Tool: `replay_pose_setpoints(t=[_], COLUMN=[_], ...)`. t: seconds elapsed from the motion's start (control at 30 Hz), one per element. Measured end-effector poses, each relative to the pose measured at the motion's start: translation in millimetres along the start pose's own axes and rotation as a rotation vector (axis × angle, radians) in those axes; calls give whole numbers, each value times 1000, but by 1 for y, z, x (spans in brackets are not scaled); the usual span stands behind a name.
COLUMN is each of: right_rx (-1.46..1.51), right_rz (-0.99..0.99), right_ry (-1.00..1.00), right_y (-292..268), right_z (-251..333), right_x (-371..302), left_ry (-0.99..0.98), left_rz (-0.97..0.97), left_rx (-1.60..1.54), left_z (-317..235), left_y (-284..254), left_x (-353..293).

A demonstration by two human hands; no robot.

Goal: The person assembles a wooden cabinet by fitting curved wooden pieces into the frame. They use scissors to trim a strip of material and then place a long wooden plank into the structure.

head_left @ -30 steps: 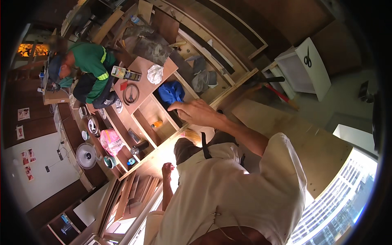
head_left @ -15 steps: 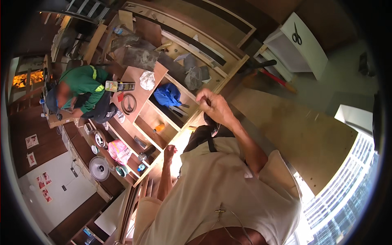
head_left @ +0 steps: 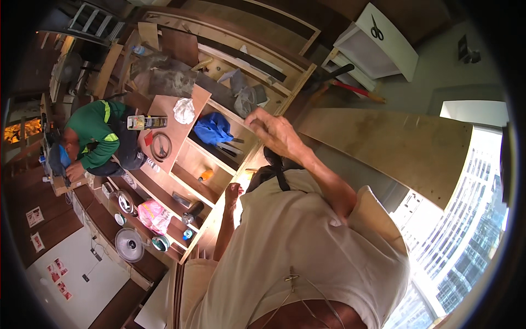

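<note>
My right hand (head_left: 276,133) is raised in front of me beside the edge of a wooden frame (head_left: 301,81). Its fingers are bent in loosely toward the thumb, and no object shows between them. Lower and to the left, my left hand (head_left: 233,193) is closed beside the near rail of the shelving. What its curled fingers hold, if anything, is hidden. Closest to my right hand inside the frame is a grey plastic bag (head_left: 247,102). A blue cloth or bag (head_left: 212,129) lies in a compartment, with dark flat pieces next to it.
A co-worker in a green top (head_left: 94,134) bends forward at the left. Near that person lie a round ring-shaped thing (head_left: 161,146), a white crumpled bag (head_left: 184,111) and an orange bottle (head_left: 206,175). A wooden panel (head_left: 383,142), a red-handled tool (head_left: 359,91) and scissors (head_left: 376,28) on a white box are at right.
My view has shifted, so the shelving and panel sit further left. My right hand stays raised and bent, and the left remains closed. The co-worker has leaned lower.
</note>
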State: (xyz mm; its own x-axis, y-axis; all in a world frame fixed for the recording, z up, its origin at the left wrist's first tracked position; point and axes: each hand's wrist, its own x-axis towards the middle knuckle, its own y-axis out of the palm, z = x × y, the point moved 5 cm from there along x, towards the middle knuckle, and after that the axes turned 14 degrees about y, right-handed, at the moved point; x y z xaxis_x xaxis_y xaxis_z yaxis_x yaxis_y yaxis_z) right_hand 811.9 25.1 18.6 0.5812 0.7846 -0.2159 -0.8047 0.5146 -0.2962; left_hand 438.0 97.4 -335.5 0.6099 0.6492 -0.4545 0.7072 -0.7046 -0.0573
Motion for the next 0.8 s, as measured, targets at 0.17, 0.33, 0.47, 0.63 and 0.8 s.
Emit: replay_pose_setpoints(t=[0.17, 0.33, 0.47, 0.63, 0.8], right_rx=[-5, -39, -163, -145, -60], right_rz=[64, 250, 296, 236, 250], right_ry=[-45, -156, -174, -241, -216], right_y=[50, 75, 85, 72, 27], right_z=[-5, 4, 7, 2, -20], right_x=[-15, -13, -1, 20, 54], left_ry=[5, -103, -152, -180, -198], left_rz=[-20, -104, -177, -285, -252], left_rx=[-4, 42, 67, -121, -58], left_z=[30, 22, -3, -7, -33], left_y=[-16, -23, -14, 3, 36], left_x=[-51, -60, -43, -14, 8])
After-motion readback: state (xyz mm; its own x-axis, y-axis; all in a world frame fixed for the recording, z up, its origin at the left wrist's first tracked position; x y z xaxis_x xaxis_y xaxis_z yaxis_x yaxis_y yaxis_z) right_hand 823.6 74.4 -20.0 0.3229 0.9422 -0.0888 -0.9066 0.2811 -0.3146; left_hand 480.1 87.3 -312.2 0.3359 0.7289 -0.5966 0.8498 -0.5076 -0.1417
